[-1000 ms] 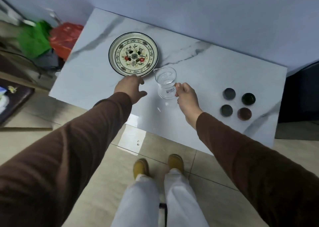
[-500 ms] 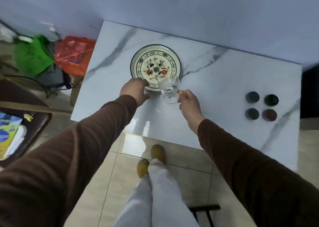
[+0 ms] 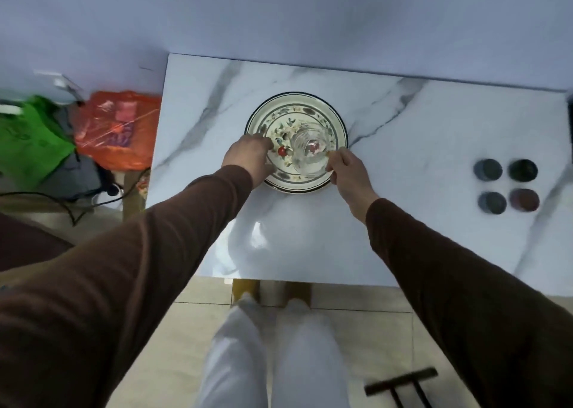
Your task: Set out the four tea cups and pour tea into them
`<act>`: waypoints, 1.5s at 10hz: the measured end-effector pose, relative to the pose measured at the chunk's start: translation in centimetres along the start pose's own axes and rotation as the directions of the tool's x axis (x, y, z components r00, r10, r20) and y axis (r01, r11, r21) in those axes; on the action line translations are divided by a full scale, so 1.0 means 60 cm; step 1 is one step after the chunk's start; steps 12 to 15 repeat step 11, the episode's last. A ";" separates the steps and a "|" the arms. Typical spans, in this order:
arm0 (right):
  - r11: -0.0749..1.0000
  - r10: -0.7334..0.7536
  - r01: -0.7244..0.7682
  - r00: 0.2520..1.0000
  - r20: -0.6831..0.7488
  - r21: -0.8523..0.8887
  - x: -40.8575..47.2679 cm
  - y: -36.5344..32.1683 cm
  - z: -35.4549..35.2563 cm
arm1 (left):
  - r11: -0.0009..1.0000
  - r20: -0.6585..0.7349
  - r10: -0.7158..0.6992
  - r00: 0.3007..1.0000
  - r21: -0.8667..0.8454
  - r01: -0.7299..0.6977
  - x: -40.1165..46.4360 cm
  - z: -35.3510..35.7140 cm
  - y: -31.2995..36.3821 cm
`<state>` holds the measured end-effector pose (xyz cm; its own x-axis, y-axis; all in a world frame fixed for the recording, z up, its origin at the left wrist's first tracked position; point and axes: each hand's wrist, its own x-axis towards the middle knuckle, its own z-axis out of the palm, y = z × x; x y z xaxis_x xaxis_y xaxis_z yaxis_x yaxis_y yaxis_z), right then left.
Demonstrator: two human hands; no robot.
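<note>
A clear glass pitcher [image 3: 308, 151] is over the flowered plate [image 3: 333, 122] in the middle of the white marble table [image 3: 418, 237]. My right hand [image 3: 347, 167] grips the pitcher by its handle on the right side. My left hand [image 3: 248, 156] rests on the plate's left rim, fingers curled over the edge. Several small dark tea cups [image 3: 507, 186] stand in a square near the table's right edge, well away from both hands. Whether the pitcher touches the plate I cannot tell.
The table's far edge meets a pale wall. On the floor to the left lie a green bag [image 3: 31, 141] and an orange plastic bag [image 3: 119, 128] with cables. A dark wooden stool top [image 3: 403, 383] shows at the lower right, beside my legs.
My right hand has carried the glass pitcher from the bare table to above the plate. My left hand has shifted onto the plate's left rim. The camera now looks more steeply down.
</note>
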<state>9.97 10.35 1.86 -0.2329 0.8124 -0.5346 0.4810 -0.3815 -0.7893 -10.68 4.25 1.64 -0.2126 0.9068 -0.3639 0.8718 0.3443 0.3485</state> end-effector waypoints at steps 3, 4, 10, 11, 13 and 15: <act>1.000 -0.006 0.005 0.999 0.051 0.024 0.095 0.023 0.017 | 0.997 0.028 0.060 0.998 0.055 -0.062 0.085 0.025 -0.032; 0.999 -0.026 0.025 0.997 0.068 0.024 0.110 0.026 0.015 | 0.995 0.034 0.077 0.996 0.063 -0.079 0.098 0.034 -0.029; 0.947 -0.058 0.082 0.995 0.085 -0.310 0.106 0.040 -0.013 | 0.990 0.085 0.065 0.994 0.116 -0.075 0.062 0.031 -0.011; 0.841 -0.013 0.056 0.996 0.083 -0.538 0.072 0.028 -0.035 | 0.991 0.078 0.063 0.995 0.110 -0.072 0.036 0.002 -0.005; 0.841 -0.013 0.056 0.996 0.083 -0.538 0.072 0.028 -0.035 | 0.991 0.078 0.063 0.995 0.110 -0.072 0.036 0.002 -0.005; 0.841 -0.013 0.056 0.996 0.083 -0.538 0.072 0.028 -0.035 | 0.991 0.078 0.063 0.995 0.110 -0.072 0.036 0.002 -0.005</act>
